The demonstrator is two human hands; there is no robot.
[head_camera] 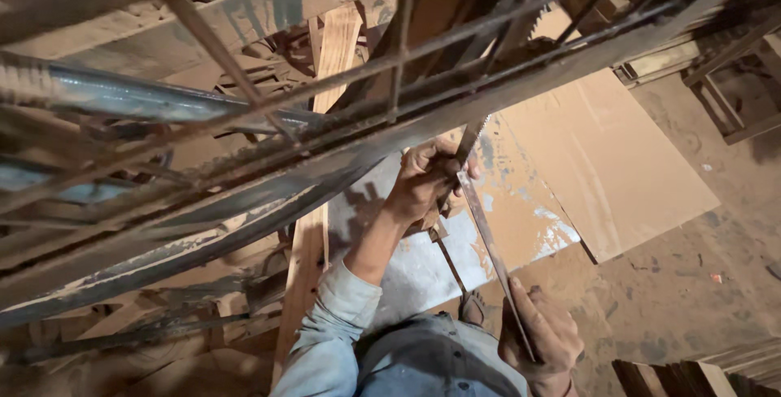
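1. Saw blade (pixel 486 234) ran between both hands, its toothed upper end above the fingers, against the steel bars (pixel 390 71).
2. Left hand (pixel 427 181) was closed around it high up; right hand (pixel 543 336) gripped its lower end.
3. Teeth so near the left fingers could have cut them if the blade slipped.

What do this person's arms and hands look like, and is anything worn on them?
Both hands are bare, with no gloves. The left hand comes out of a pale blue-grey long sleeve, creased and pushed up the forearm. The right hand shows only to the wrist at the picture's lower edge, so any sleeve there is out of sight.
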